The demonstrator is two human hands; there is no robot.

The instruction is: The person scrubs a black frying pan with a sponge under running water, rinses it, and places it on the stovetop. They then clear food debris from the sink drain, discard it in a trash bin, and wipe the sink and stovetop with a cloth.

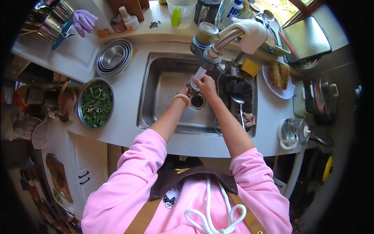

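Note:
Both hands are over the stainless steel sink [163, 117], under the stream of water [200, 73] from the tap [211, 58]. My left hand [184, 91], with a pale bangle at its wrist, grips a small shiny, see-through object [193, 87], possibly glass. Its shape is partly hidden by fingers and splashing water. My right hand [206, 84] is at the object's upper side with fingers bent in the stream; whether it grips the object is unclear. Just below the hands lies the round drain [197, 101].
A wire rack [219, 117] at the sink's right holds a dark scrubber [234, 85] and a ladle [238, 100]. Left stand a bowl of leafy greens [97, 105] and nested steel bowls [114, 57]. Right are a plate [285, 94] of browned food and a glass kettle [292, 132].

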